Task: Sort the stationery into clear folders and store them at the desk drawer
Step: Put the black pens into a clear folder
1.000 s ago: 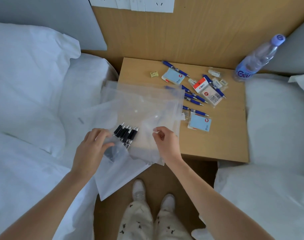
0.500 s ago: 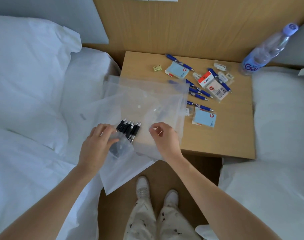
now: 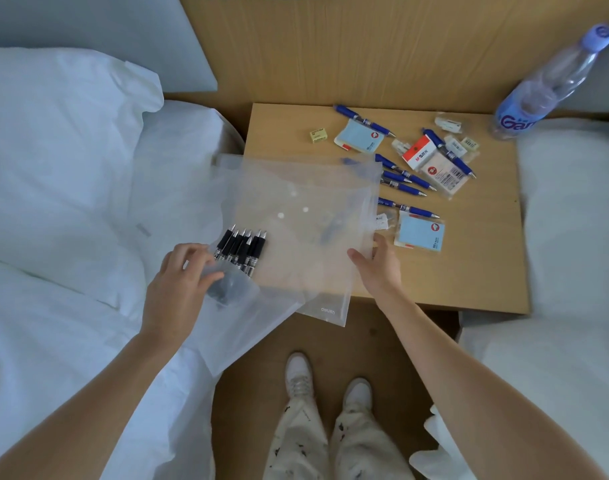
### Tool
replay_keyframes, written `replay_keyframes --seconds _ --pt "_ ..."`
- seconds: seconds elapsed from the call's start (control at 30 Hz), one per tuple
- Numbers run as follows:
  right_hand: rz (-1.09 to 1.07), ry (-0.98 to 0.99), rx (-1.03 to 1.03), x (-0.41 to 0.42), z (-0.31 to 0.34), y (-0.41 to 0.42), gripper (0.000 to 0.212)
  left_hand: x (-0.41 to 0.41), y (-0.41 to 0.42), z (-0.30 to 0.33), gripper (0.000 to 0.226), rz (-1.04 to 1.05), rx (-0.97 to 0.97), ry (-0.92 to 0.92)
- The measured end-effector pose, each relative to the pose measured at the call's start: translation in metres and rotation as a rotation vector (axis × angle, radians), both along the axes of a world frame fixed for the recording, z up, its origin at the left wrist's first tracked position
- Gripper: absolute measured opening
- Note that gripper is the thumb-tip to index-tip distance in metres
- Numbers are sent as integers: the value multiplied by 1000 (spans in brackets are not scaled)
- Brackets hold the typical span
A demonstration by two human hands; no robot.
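A small wooden counter [image 3: 434, 271] stands between two white-covered beds, with a wood-panelled wall behind it at 12 o'clock and a brown floor below. A stack of clear folders [image 3: 296, 220] lies over the counter's 9 o'clock edge, overhanging onto the left bed [image 3: 71, 202] and past the front edge. The left hand [image 3: 178, 289] pinches the near corner of one folder, fingers curled over the ends of a bundle of black pens [image 3: 240, 247] that sits inside the plastic. The right hand [image 3: 379, 268] grips the stack's 3 o'clock edge, thumb on top and the remaining fingers beneath the plastic. Loose stationery occupies the counter's far half: several blue pens [image 3: 403, 183], two blue sticky-note pads [image 3: 420, 233], a red-and-white eraser box [image 3: 419, 152], a small yellow eraser [image 3: 318, 135] and small wrapped packets whose contents cannot be determined. A clear water bottle [image 3: 545, 88] with a pale purple cap stands at the counter's 2 o'clock corner. White shoes [image 3: 327, 379] and patterned trousers are visible on the floor at 6 o'clock.
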State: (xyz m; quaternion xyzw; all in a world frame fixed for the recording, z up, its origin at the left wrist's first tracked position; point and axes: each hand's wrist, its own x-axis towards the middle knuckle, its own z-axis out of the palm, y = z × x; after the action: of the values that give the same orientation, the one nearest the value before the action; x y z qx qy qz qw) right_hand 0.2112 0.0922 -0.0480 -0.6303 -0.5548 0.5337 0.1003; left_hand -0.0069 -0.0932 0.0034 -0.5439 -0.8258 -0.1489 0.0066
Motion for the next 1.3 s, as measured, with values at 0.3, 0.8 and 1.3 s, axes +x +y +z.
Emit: replay_keyframes --seconds 0.3,0.8,1.3 --pt "158 144 74 -39 8 -17 32 -5 -7 6 23 50 -33 -3" --pt "250 25 -26 -47 -4 -18 32 -6 -14 3 22 52 -27 -30" --pt "103 -267 43 -63 -23 21 17 -17 -7 -8 27 19 -36 -33"
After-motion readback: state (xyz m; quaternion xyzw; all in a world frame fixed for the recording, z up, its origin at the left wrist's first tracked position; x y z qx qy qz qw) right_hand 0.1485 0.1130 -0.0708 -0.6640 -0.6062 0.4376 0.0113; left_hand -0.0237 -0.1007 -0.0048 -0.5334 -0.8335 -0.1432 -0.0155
